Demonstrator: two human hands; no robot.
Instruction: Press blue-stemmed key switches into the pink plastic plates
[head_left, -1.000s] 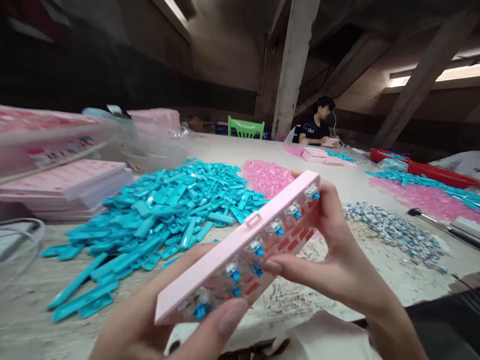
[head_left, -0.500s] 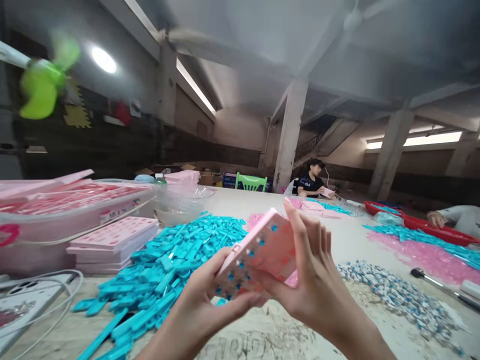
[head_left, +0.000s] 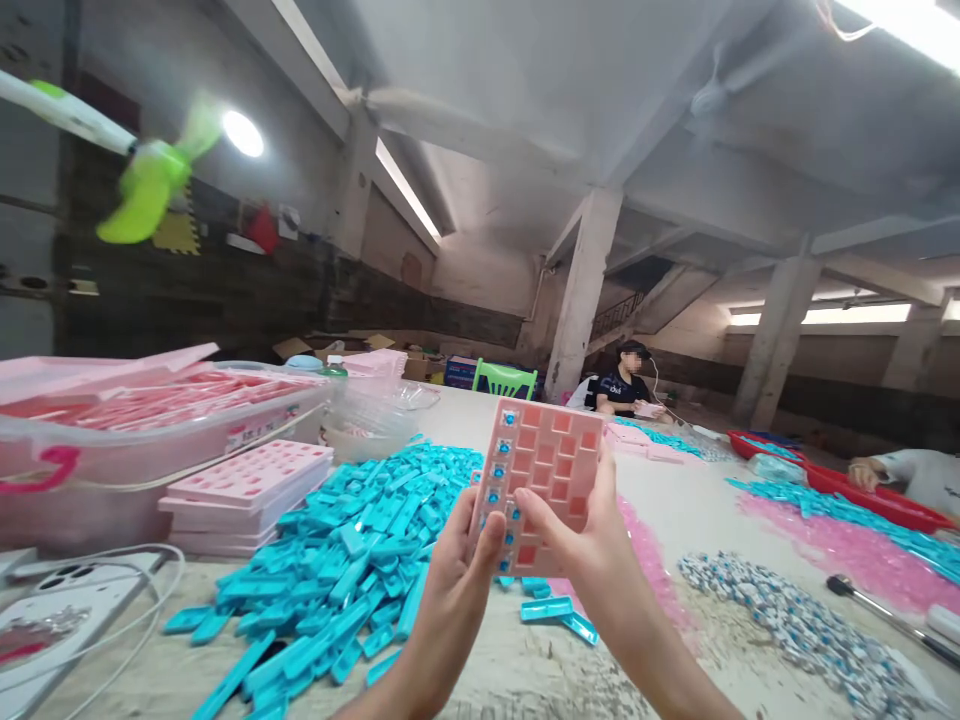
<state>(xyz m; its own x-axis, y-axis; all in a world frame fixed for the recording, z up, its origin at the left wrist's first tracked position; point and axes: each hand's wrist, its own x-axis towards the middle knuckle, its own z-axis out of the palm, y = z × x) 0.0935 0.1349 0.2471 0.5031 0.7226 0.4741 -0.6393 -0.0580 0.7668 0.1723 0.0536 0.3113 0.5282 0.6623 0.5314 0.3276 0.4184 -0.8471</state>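
Head view: two hands hold one pink plastic grid plate upright above the bench's near edge. The left hand grips its lower left side, thumb pressed on the face; the right hand clasps the lower right side. Small blue switches sit in its square holes along the left column. One heap of glossy blue bars lies left; one stack of pink plates nearer the left edge.

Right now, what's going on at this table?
A person holds a pink keyboard frame upright in both hands, left hand at its lower left, right hand at its lower right. Blue switches fill its left column. A heap of blue plastic bars lies behind on the table.
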